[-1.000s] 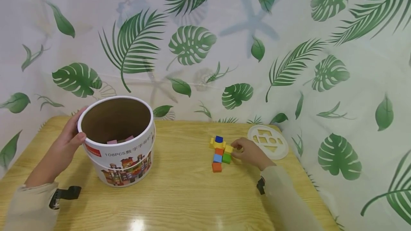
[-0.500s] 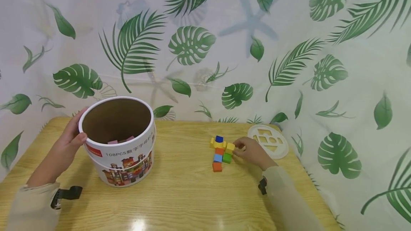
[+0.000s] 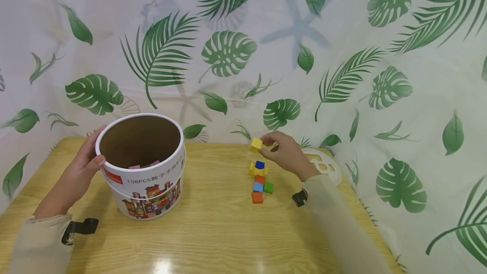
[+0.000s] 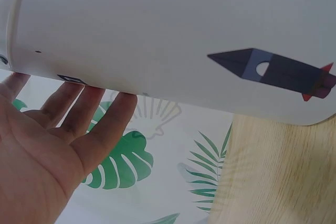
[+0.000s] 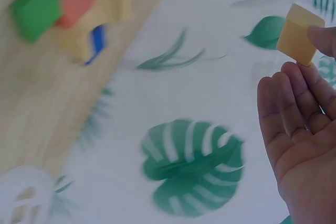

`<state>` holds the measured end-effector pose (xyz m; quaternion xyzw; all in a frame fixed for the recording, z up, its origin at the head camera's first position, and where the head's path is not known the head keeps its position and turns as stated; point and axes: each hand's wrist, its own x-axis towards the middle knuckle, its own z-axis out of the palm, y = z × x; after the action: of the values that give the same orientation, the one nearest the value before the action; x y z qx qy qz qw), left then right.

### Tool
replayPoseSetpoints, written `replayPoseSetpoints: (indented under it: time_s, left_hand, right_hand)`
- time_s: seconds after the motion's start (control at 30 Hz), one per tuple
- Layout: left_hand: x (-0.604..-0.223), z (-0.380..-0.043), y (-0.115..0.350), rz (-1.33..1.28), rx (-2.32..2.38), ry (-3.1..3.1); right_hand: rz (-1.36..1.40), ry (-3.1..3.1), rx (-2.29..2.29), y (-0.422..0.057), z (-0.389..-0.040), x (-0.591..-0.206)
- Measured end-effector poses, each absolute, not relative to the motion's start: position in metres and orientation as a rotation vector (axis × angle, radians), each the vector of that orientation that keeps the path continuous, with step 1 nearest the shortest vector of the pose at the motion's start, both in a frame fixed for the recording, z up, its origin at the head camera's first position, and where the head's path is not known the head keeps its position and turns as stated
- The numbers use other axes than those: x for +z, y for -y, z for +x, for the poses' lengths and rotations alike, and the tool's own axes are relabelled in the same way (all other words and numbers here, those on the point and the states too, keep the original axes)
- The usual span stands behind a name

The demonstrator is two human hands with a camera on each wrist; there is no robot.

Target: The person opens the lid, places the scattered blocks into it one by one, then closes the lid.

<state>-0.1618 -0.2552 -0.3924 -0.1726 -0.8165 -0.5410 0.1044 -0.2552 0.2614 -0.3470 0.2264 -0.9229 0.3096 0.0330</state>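
A person in pale sleeves works at a wood-grain surface [image 3: 213,231] with both hands. The right hand [image 3: 284,152] pinches a yellow cube [image 3: 256,144] between thumb and fingertips, held in the air above the far part of the surface. The left hand [image 3: 80,168] is spread against the outside of a white bucket [image 3: 152,181], thumb at the rim, fingertips touching the wall. The bucket stands at left, with pink pieces [image 3: 134,167] visible inside. Right of centre lies a small cluster of blocks: at the far end a dark blue block [image 3: 260,165] with yellow pieces [image 3: 258,173], then nearer orange-red, light blue [image 3: 258,187] and red blocks [image 3: 257,198]. A green block [image 3: 268,187] sits just right of the light blue one. Beyond the right forearm lies a white cut-out disc [image 3: 334,169]. Leaf-printed cloth [image 3: 228,54] hangs behind.
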Motion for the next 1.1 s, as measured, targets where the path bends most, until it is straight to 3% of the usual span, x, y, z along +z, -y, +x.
replayPoseSetpoints:
  time_s: [0.53, 0.9, 1.1]
  left_hand:
    - [-0.392, -0.163, 0.252, -0.491, -1.623, 2.448]
    - [-0.394, -0.163, 0.255, -0.482, -1.598, 2.445]
    - [-0.392, -0.164, 0.257, -0.491, -1.577, 2.431]
  right_hand:
    - [1.166, 2.496, 0.938, -0.130, -0.252, -0.290]
    - [1.279, 2.616, 0.674, -0.040, -0.239, -0.284]
    - [1.260, 2.727, 0.745, -0.012, -0.240, -0.290]
